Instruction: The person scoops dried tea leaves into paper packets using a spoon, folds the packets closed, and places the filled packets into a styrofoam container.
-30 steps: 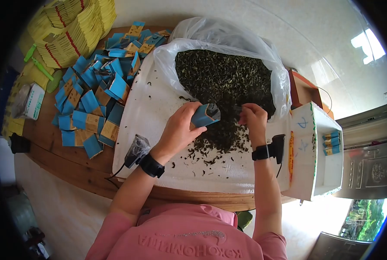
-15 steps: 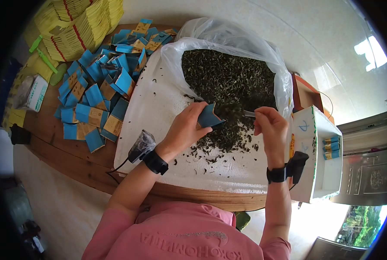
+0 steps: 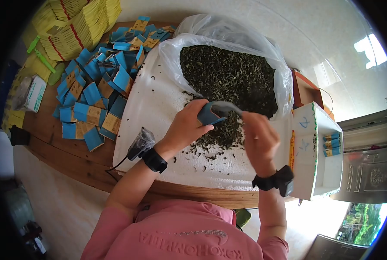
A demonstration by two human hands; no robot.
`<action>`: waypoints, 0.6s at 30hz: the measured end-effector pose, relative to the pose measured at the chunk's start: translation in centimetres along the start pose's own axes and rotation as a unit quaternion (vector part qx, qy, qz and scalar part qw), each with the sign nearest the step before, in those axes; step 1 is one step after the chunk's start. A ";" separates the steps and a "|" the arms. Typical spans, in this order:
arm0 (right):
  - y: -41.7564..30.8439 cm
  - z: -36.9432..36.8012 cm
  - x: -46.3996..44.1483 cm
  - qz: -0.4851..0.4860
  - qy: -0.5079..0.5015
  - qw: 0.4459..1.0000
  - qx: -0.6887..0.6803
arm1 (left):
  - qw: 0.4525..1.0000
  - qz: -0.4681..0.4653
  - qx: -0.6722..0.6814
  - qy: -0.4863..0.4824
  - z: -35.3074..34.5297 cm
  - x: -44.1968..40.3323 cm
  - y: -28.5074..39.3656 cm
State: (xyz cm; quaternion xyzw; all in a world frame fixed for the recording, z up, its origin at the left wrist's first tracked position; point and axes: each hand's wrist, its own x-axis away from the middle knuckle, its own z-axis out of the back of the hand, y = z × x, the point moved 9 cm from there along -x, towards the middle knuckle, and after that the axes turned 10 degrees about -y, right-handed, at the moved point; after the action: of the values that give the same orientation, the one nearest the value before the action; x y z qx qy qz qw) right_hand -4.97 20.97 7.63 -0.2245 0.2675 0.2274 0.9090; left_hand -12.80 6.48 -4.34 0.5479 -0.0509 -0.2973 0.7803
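My left hand (image 3: 187,128) is wrapped round a small blue packet (image 3: 207,115) whose open end faces right. In my right hand (image 3: 261,138) is a spoon (image 3: 228,105), blurred by motion, its far end at the packet's mouth. Dark dried leaves (image 3: 228,71) fill a clear plastic bag (image 3: 172,54) behind my hands. More leaves spill out of it onto the white foam board (image 3: 146,104) beneath both hands.
Many blue and brown packets (image 3: 91,115) lie heaped on the wooden table (image 3: 46,130) at left, near a yellow woven basket (image 3: 76,32). At right stands a white foam box (image 3: 323,173) with several blue packets inside, beside a reddish-brown box (image 3: 305,89).
My right hand first drew back from the leaves with the spoon, then moved left and brought it to the packet's mouth. My left hand stays near the same place with the packet.
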 end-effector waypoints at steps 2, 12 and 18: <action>3.1 1.3 1.1 -0.136 0.038 0.989 -0.044 | 1.000 -0.007 -0.007 0.009 0.2 0.1 -0.1; 14.6 -4.7 3.9 -0.191 -0.028 0.974 0.118 | 0.997 -0.053 -0.033 0.045 0.9 -0.3 0.1; 18.5 -8.0 6.1 -0.457 0.013 0.837 -0.301 | 0.997 -0.041 -0.034 0.054 1.2 -0.2 -0.4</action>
State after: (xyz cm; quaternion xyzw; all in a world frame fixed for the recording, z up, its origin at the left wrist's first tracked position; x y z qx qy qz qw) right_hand -13.33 33.19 -7.31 -0.5863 0.0645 -0.1479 0.7938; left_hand -13.64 5.50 -4.10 0.5379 0.0238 -0.3006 0.7873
